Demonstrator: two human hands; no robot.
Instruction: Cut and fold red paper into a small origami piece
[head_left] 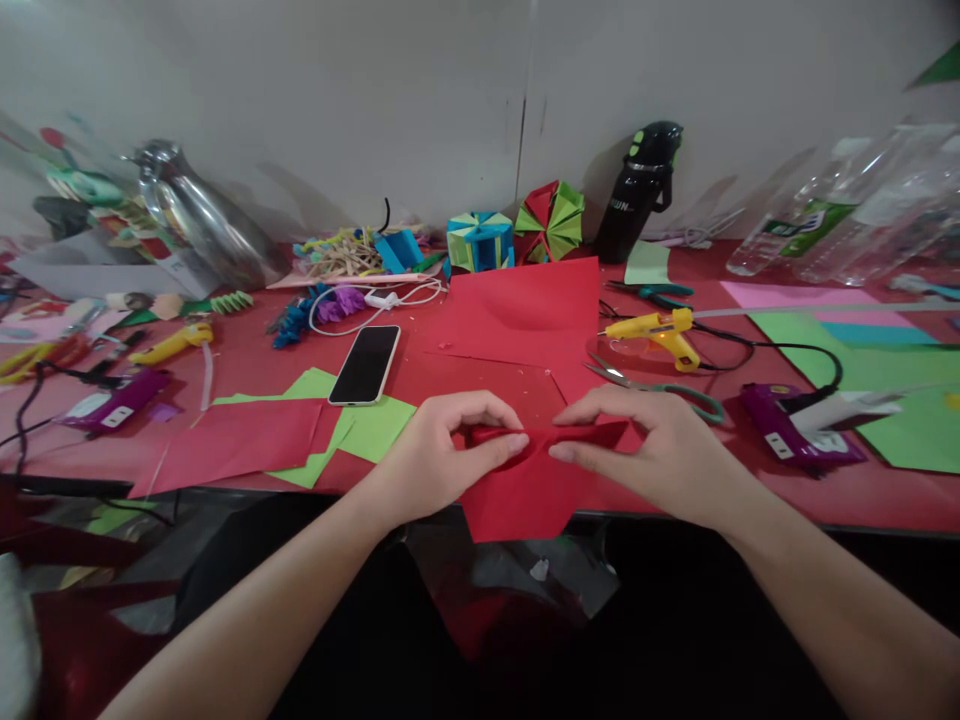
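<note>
A folded sheet of red paper (521, 500) hangs partly over the front edge of the table, pinched between both hands. My left hand (442, 450) grips its left side, thumb toward me and fingers behind. On the other side, my right hand (645, 450) pinches the paper in the same way. The upper part of the sheet is creased between the two thumbs. Behind it lies a flat red sheet (525, 310). Scissors (660, 390) rest just beyond my right hand, and a phone (365, 365) lies beyond my left.
A yellow glue gun (656, 335) stands at right near a purple power strip (799, 425). Green sheets (382, 425) and a red sheet (240, 440) lie at left. At the back are a steel jug (206, 220), a black bottle (637, 195), folded-paper models (480, 243) and plastic bottles (862, 215).
</note>
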